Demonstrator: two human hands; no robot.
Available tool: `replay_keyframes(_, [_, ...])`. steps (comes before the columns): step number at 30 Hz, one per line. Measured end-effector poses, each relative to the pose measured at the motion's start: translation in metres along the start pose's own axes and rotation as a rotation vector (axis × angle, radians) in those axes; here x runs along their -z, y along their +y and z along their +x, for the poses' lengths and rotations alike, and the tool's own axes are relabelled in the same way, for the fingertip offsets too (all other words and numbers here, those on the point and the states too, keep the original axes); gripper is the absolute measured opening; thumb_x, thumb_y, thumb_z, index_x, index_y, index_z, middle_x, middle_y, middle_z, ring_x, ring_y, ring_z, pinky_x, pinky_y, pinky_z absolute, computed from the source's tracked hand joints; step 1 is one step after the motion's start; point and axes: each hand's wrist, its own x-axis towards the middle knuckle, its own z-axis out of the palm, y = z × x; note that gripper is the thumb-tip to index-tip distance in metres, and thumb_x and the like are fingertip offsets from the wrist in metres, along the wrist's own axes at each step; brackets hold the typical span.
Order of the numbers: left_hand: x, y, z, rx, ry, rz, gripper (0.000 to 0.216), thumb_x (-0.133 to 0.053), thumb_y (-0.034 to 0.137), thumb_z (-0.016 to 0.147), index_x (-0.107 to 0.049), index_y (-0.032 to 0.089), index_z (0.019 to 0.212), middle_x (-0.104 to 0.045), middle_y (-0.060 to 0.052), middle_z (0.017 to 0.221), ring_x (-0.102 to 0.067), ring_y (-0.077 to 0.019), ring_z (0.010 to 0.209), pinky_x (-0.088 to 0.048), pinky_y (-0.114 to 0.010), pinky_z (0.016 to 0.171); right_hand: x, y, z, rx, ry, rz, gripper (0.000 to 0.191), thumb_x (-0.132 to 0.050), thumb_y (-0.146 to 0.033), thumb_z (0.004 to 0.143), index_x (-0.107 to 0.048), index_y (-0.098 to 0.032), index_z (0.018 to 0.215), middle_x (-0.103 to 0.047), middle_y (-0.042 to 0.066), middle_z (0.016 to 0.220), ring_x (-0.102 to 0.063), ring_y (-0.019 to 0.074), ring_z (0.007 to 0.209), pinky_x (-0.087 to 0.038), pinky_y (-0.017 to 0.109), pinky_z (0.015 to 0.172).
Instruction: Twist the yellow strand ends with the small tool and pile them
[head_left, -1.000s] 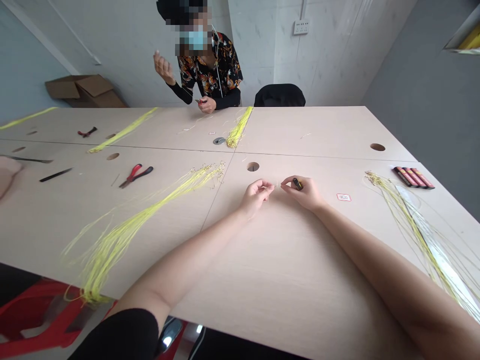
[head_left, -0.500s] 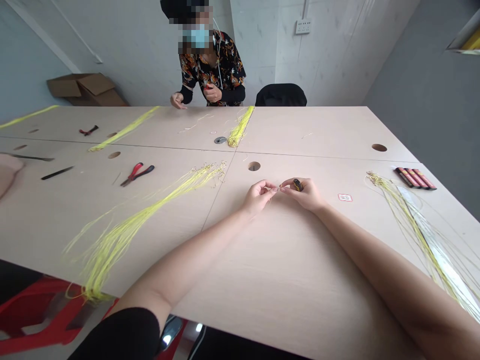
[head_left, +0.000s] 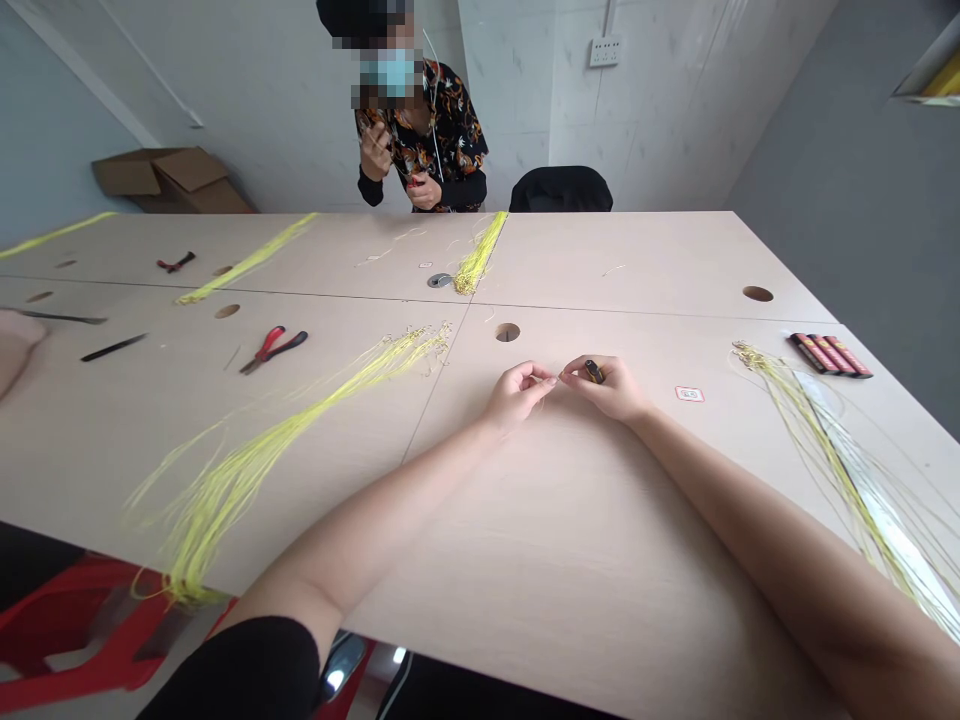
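Near the middle of the table, my left hand (head_left: 520, 393) is closed in a pinch on a fine thread (head_left: 541, 404), which hangs just below the fingertips. My right hand (head_left: 611, 390) meets it tip to tip, thumb and forefinger pinched on something too small to make out. A short black tool with a yellow mark (head_left: 594, 371) is tucked in the fingers of that hand; its kind cannot be told. To the left lies a long bundle of yellow lines (head_left: 300, 412) with small gold hooks at its far end. A second bundle of yellow lines (head_left: 832, 445) lies at the right.
Red-and-black pliers (head_left: 271, 348) and a dark slim tool (head_left: 114, 347) lie left. Several red-and-black packs (head_left: 831, 355) sit right, near a small label (head_left: 689, 394). A round hole (head_left: 508, 332) is beyond my hands. A masked co-worker (head_left: 420, 130) is across the table.
My hands stay pinched together in nearly the same place. The co-worker across the table has raised one hand from the table edge to chest height.
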Motion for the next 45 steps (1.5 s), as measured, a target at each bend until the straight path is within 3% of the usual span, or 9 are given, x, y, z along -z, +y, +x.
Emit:
replay_keyframes(5, [0.000, 0.001, -0.001, 0.031, -0.039, 0.001, 0.016, -0.064, 0.031, 0.072, -0.055, 0.018, 0.075, -0.047, 0.004, 0.060, -0.039, -0.0061, 0.049, -0.024, -0.020, 0.045, 0.003, 0.000, 0.001, -0.010, 0.012, 0.051, 0.022, -0.059, -0.037, 0.074, -0.061, -0.016, 0.067, -0.041, -0.003, 0.053, -0.031, 0.0082, 0.051, -0.024, 0.025, 0.049])
replay_keyframes(10, [-0.001, 0.000, -0.002, -0.065, 0.017, 0.115, 0.012, -0.058, 0.027, 0.073, -0.052, 0.017, 0.071, -0.058, -0.001, 0.092, -0.040, -0.0046, 0.053, -0.032, -0.021, 0.050, 0.004, 0.001, 0.002, -0.022, 0.006, 0.102, 0.020, -0.059, -0.033, 0.071, -0.058, -0.016, 0.062, -0.043, -0.003, 0.054, -0.033, 0.0082, 0.052, -0.026, 0.025, 0.050])
replay_keyframes(13, [-0.001, 0.000, -0.004, -0.194, 0.042, 0.271, 0.009, -0.058, 0.024, 0.072, -0.053, 0.017, 0.070, -0.055, -0.004, 0.112, -0.050, -0.0086, 0.067, -0.042, -0.025, 0.063, 0.005, 0.000, 0.002, -0.038, -0.044, 0.107, 0.019, -0.060, -0.033, 0.070, -0.057, -0.016, 0.062, -0.042, -0.004, 0.052, -0.032, 0.0079, 0.051, -0.026, 0.025, 0.050])
replay_keyframes(16, [0.000, -0.001, -0.006, -0.323, 0.059, 0.410, 0.006, -0.058, 0.023, 0.073, -0.055, 0.019, 0.076, -0.053, -0.005, 0.122, -0.053, -0.0201, 0.104, -0.042, -0.035, 0.089, 0.006, -0.001, 0.002, -0.034, -0.088, 0.099, 0.018, -0.060, -0.033, 0.071, -0.058, -0.016, 0.063, -0.044, -0.004, 0.053, -0.033, 0.0079, 0.051, -0.026, 0.025, 0.050])
replay_keyframes(23, [0.006, -0.004, -0.007, -0.365, -0.071, 0.353, 0.052, -0.054, 0.018, 0.070, -0.048, 0.022, 0.121, -0.042, -0.007, 0.144, -0.034, -0.0244, 0.135, -0.025, -0.043, 0.112, 0.007, -0.001, 0.000, -0.024, -0.193, 0.081, 0.021, -0.061, -0.035, 0.073, -0.062, -0.015, 0.068, -0.036, -0.006, 0.049, -0.029, 0.0072, 0.050, -0.024, 0.025, 0.050])
replay_keyframes(29, [0.001, 0.001, -0.009, -0.300, -0.077, 0.498, 0.062, -0.055, 0.012, 0.061, -0.049, 0.023, 0.121, -0.062, -0.005, 0.108, -0.048, -0.0249, 0.116, -0.033, -0.042, 0.103, 0.006, 0.003, 0.001, 0.000, -0.199, 0.112, 0.020, -0.062, -0.035, 0.074, -0.063, -0.015, 0.068, -0.038, -0.006, 0.050, -0.029, 0.0071, 0.050, -0.026, 0.025, 0.051])
replay_keyframes(34, [-0.003, 0.004, -0.013, -0.187, -0.108, 0.376, 0.031, -0.058, 0.021, 0.067, -0.050, 0.021, 0.097, -0.045, 0.006, 0.062, -0.050, -0.0128, 0.066, -0.040, -0.027, 0.068, 0.007, 0.003, 0.002, -0.020, -0.151, 0.124, 0.023, -0.063, -0.038, 0.073, -0.062, -0.015, 0.066, -0.038, -0.005, 0.051, -0.029, 0.0074, 0.051, -0.024, 0.025, 0.050])
replay_keyframes(40, [-0.001, 0.003, -0.015, -0.242, -0.076, 0.334, 0.036, -0.063, 0.033, 0.072, -0.043, 0.024, 0.100, -0.026, 0.011, 0.055, -0.030, -0.0081, 0.051, -0.028, -0.021, 0.056, 0.008, 0.002, 0.002, -0.023, -0.144, 0.129, 0.025, -0.063, -0.039, 0.072, -0.060, -0.015, 0.066, -0.039, -0.005, 0.051, -0.030, 0.0075, 0.051, -0.024, 0.025, 0.051])
replay_keyframes(45, [-0.002, 0.001, -0.013, -0.230, -0.039, 0.315, 0.032, -0.064, 0.041, 0.073, -0.041, 0.019, 0.067, -0.024, 0.008, 0.054, -0.023, -0.0063, 0.050, -0.019, -0.022, 0.050, 0.007, 0.003, 0.002, -0.040, -0.139, 0.135, 0.026, -0.063, -0.041, 0.072, -0.061, -0.015, 0.067, -0.041, -0.004, 0.051, -0.032, 0.0081, 0.052, -0.026, 0.025, 0.052])
